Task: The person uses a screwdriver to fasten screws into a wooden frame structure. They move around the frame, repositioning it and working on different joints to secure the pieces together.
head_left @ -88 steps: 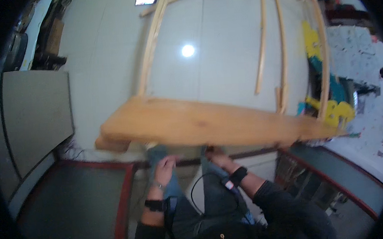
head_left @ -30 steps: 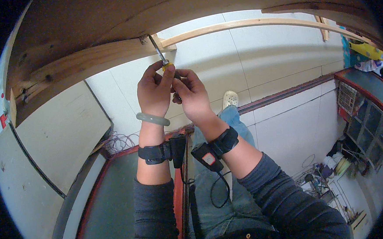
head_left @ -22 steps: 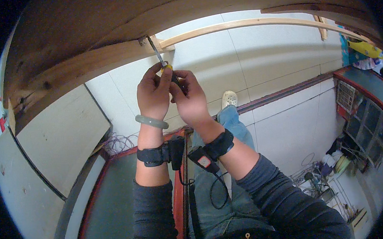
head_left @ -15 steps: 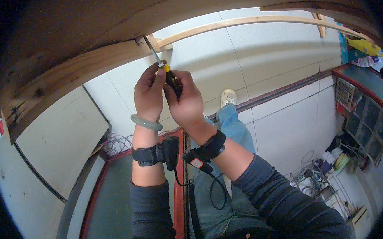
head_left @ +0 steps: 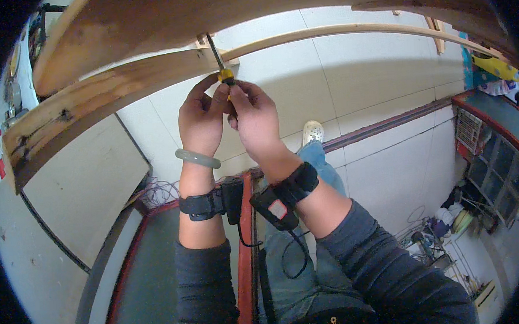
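Both my hands are closed on a screwdriver (head_left: 226, 76) with a yellow and black handle and a metal shaft. The fingers of my left hand (head_left: 201, 121) pinch it near the front of the handle. My right hand (head_left: 259, 123) grips the handle from the right, hiding much of it. The shaft slants up and left, its tip at the lower edge of a large wooden panel (head_left: 232, 12). Whether the tip touches the wood or a screw, I cannot tell. A knotty wooden rail (head_left: 112, 91) runs left from beside the shaft.
A thin wooden strip (head_left: 323, 32) stretches right from the rail's end. Below left lies a green surface with a red edge (head_left: 153, 275). A pale board (head_left: 83, 190) stands left, near tangled purple wires (head_left: 157, 195). Cluttered items (head_left: 447, 222) lie at the lower right.
The panel and the rail, close together before, now show a wide gap at the left. The screwdriver and my hands have shifted slightly right, and my right hand's grip on the handle has changed.
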`<act>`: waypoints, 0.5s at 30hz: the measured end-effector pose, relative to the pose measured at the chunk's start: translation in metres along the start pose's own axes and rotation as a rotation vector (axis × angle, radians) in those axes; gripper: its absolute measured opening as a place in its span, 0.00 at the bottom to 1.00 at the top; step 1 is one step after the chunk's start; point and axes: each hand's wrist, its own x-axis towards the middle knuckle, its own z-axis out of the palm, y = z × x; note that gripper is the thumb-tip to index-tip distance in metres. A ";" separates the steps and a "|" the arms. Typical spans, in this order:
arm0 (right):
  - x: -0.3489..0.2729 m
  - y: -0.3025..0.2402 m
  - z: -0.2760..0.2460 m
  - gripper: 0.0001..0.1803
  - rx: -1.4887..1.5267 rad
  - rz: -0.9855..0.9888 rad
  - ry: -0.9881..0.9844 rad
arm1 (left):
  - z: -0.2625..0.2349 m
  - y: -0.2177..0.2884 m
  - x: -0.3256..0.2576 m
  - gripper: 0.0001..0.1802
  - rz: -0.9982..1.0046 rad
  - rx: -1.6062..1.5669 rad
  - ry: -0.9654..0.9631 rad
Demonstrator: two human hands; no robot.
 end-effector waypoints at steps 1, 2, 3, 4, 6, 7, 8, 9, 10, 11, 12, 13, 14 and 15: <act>0.004 -0.004 0.002 0.14 -0.025 -0.032 0.011 | -0.001 -0.002 0.000 0.17 0.001 -0.001 0.006; 0.007 -0.008 0.003 0.15 -0.047 -0.090 0.017 | -0.003 -0.004 0.002 0.18 0.003 -0.004 0.012; 0.010 -0.010 0.004 0.15 -0.066 -0.176 0.009 | -0.004 -0.006 0.003 0.18 0.008 -0.008 0.021; 0.011 -0.011 0.003 0.15 -0.153 -0.254 -0.001 | -0.008 -0.008 0.004 0.18 0.053 0.144 0.053; 0.011 -0.011 0.001 0.15 -0.150 -0.226 -0.007 | -0.014 -0.011 0.003 0.18 0.006 0.163 0.080; 0.010 -0.010 -0.001 0.16 -0.137 -0.287 -0.041 | -0.018 -0.012 0.004 0.18 0.026 0.163 0.102; 0.010 -0.010 -0.005 0.16 -0.143 -0.260 0.008 | -0.021 -0.013 0.002 0.15 0.042 0.231 0.142; 0.009 -0.009 -0.008 0.16 -0.143 -0.274 0.028 | -0.028 -0.014 0.000 0.16 0.067 0.261 0.170; 0.008 -0.009 -0.013 0.16 -0.151 -0.237 0.072 | -0.034 -0.014 0.001 0.16 -0.021 0.198 0.212; 0.007 -0.010 -0.019 0.16 -0.095 -0.249 0.063 | -0.041 -0.013 0.006 0.16 -0.116 0.122 0.257; 0.006 -0.012 -0.026 0.16 -0.048 -0.209 0.077 | -0.050 -0.011 0.012 0.17 -0.076 -0.003 0.268; 0.005 -0.014 -0.033 0.16 -0.006 -0.159 0.095 | -0.059 -0.007 0.018 0.19 -0.158 -0.121 0.294; 0.004 -0.015 -0.039 0.16 -0.023 -0.176 0.102 | -0.069 -0.003 0.027 0.20 0.066 -0.179 0.289; 0.003 -0.017 -0.046 0.16 -0.051 -0.170 0.101 | -0.079 0.004 0.039 0.21 0.235 -0.018 0.290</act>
